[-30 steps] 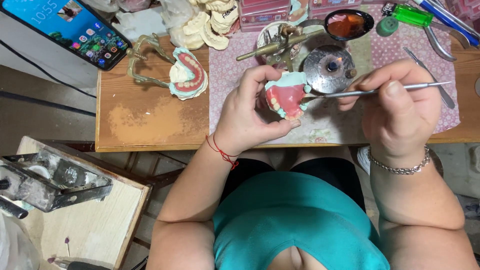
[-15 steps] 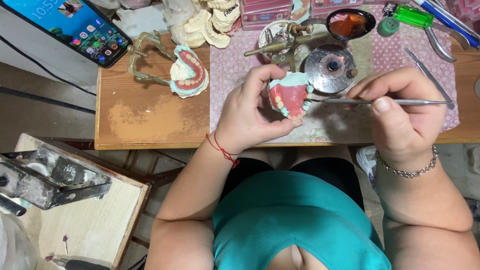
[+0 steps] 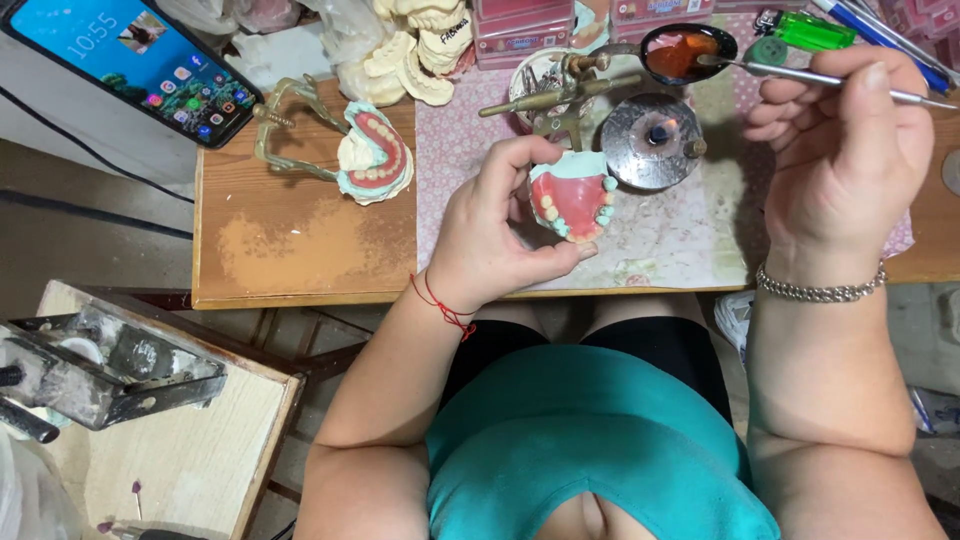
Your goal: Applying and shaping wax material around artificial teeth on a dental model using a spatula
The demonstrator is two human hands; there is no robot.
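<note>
Now | left hand (image 3: 490,235) fingers clasp denture model (image 3: 573,197) | right hand (image 3: 845,150) pinches instrument (image 3: 800,75), tip pointing left

A: Right hand (image 3: 845,160) is no longer working at the denture model (image 3: 573,200); it is sitting higher, toward the upper right of the frame.

B: And the metal instrument (image 3: 800,75)?

A: Its tip is now resting in the dark dish of red wax (image 3: 685,52), upper centre-right, away from the teeth.

B: Left hand (image 3: 495,235)?

A: Holding the model slightly lower, nearer the table edge.
</note>
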